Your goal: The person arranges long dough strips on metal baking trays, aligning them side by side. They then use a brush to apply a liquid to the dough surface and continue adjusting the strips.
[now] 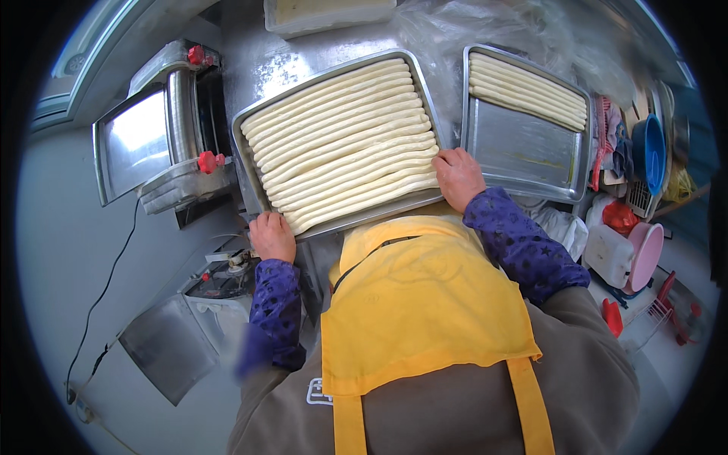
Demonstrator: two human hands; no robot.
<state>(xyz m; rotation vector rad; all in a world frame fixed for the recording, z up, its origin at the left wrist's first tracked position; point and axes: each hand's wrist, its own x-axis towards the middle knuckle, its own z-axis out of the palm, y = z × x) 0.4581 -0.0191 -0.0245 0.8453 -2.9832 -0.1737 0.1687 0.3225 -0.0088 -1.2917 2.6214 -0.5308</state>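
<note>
A metal tray [250, 170] in front of me is filled with a row of long dough strips [341, 136] lying side by side. My left hand [274, 236] is at the tray's near left corner, fingers bent over the strip ends. At the right, my right hand [458, 177] touches the strip ends near the tray's right rim, its fingertips bent. Whether either hand grips dough or rim cannot be told. A second metal tray [520, 142] to the right holds several dough strips along its far side; its bare bottom has a greasy streak.
A dough roller machine [185, 116] with red knobs stands left of the table. A white plastic container [330, 20] and clear plastic sheeting [534, 34] lie at the back. Cloths, a blue basin [654, 153] and a pink basin [646, 256] are at the right.
</note>
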